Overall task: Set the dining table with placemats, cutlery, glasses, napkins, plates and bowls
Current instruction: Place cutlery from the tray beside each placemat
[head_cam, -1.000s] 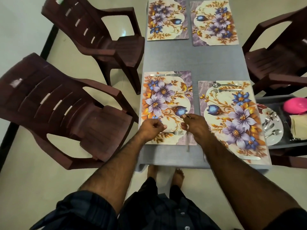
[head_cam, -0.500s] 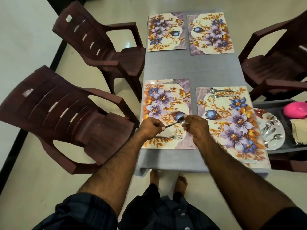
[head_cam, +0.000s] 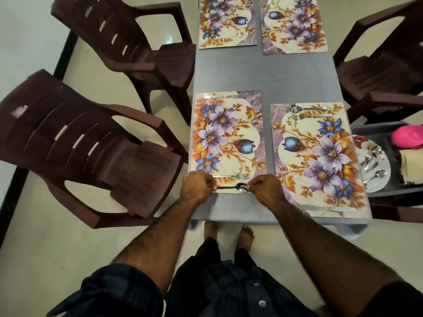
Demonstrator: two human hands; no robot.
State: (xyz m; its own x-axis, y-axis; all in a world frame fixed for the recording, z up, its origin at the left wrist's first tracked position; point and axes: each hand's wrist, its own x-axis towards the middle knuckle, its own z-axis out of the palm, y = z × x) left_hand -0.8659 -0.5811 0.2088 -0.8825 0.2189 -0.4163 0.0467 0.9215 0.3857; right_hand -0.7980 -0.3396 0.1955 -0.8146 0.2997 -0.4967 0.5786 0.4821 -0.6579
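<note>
A spoon [head_cam: 235, 187] lies flat along the near edge of the near left floral placemat [head_cam: 226, 138]. My left hand [head_cam: 198, 187] pinches its handle end and my right hand [head_cam: 265, 189] pinches its bowl end. Just beyond the spoon lies a fork [head_cam: 235, 176], and a knife [head_cam: 225, 96] lies at the mat's far edge. The near right placemat [head_cam: 320, 161] carries a spoon [head_cam: 309, 108] and a fork [head_cam: 311, 116] at its far edge and a knife [head_cam: 329, 208] at its near edge. Two bare floral placemats [head_cam: 226, 21] lie at the table's far end.
A grey table [head_cam: 263, 74] holds the mats. Dark brown plastic chairs stand left [head_cam: 91, 143] and right [head_cam: 384, 65]. At the right, a dark tray [head_cam: 393, 133] holds a plate with cutlery [head_cam: 373, 165], a pink bowl [head_cam: 407, 136] and folded napkins [head_cam: 412, 165].
Both hands have carried the spoon from above the mat's middle down to its near edge, below the fork. It now lies level on the mat.
</note>
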